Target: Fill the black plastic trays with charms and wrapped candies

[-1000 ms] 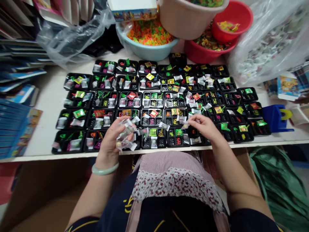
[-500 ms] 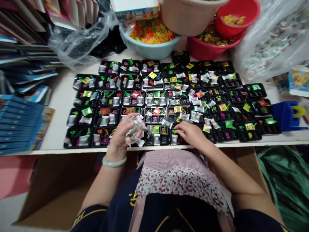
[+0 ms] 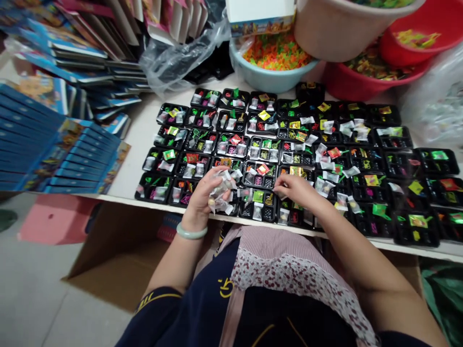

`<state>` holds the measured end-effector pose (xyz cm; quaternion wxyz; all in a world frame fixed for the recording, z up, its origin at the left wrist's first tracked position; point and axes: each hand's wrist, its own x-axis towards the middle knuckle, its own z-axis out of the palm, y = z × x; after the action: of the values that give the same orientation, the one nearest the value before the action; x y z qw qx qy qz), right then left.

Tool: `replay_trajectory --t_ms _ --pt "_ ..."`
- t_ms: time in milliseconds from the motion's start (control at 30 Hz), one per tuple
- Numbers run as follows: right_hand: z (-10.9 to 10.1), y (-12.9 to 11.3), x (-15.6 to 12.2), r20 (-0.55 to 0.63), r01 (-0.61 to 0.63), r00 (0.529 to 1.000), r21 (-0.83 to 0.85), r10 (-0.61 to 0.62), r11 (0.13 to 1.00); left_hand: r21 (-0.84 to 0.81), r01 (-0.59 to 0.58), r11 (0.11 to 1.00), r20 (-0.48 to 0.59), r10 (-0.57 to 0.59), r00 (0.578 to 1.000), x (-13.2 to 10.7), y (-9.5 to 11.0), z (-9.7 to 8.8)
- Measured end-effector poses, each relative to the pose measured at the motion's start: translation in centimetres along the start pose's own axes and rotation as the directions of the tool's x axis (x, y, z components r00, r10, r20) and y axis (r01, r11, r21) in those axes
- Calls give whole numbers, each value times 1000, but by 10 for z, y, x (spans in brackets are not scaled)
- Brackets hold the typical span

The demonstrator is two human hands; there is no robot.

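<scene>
My left hand [image 3: 207,196], with a pale green bangle on the wrist, is closed around a bunch of small clear packets [image 3: 221,192] near the table's front edge. My right hand [image 3: 296,189] rests over the front rows of black trays [image 3: 258,174], fingers curled toward one tray; whether a packet is pinched in them stays hidden. Several black compartment trays cover the white table [image 3: 126,179], each holding small coloured toys, foil squares and clear packets.
Behind the trays stand a blue basin of orange and green pieces [image 3: 274,60], a beige tub [image 3: 343,26] and red basins [image 3: 376,67]. Blue flat boxes [image 3: 54,149] are stacked at the left. A clear plastic bag [image 3: 177,60] lies behind. A cardboard box [image 3: 119,255] sits under the table.
My right hand has drawn back left toward the front-row trays near my left hand. The view has swung left, showing more of the blue boxes and floor.
</scene>
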<state>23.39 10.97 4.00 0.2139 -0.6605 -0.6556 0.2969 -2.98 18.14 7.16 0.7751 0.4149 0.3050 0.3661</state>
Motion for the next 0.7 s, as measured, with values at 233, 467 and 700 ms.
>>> replay_trajectory --t_ms 233,467,700 --pt "4 -2 30 -175 -66 981 79 79 995 -14 2 1000 -18 -2 1000 -4 0 -3" --pt "17 -27 10 -9 258 965 -153 -262 954 -35 -3 999 -55 1 999 -13 -1 -11" --pt "43 -50 10 264 443 879 -138 -398 886 -46 15 999 -32 -16 999 -16 -2 -9"
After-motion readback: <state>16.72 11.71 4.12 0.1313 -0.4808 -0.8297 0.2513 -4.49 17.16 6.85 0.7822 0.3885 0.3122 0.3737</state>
